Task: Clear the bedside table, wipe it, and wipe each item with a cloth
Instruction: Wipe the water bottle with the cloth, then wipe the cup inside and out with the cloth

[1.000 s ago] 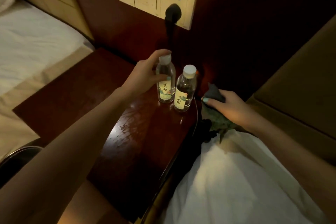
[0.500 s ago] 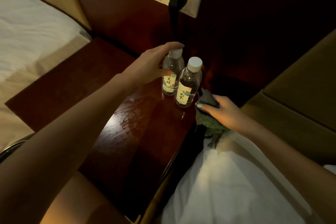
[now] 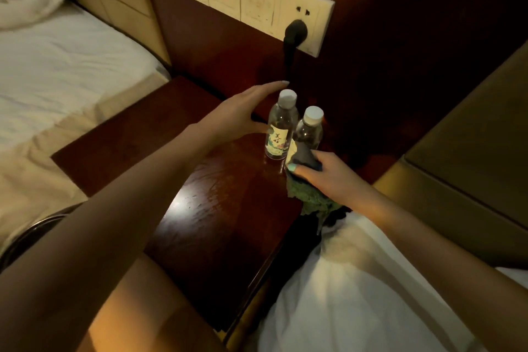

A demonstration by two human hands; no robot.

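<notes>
Upright, side by side, far right on the surface (image 3: 217, 223): left bottle (image 3: 279, 130), right bottle (image 3: 309, 130). Against the right one, dark cloth (image 3: 306, 158), bunched in the grip of the right hand (image 3: 328, 178). Beside the left one, left hand (image 3: 243, 114), grip released, thumb perhaps touching.

There is a single wide-angle view, worn on the person's head. It looks forward and steeply down from above the near edge of the bedside table (image 3: 217, 208), close in, and faces the switch panel (image 3: 251, 0) on the wall beyond its far edge.
</notes>
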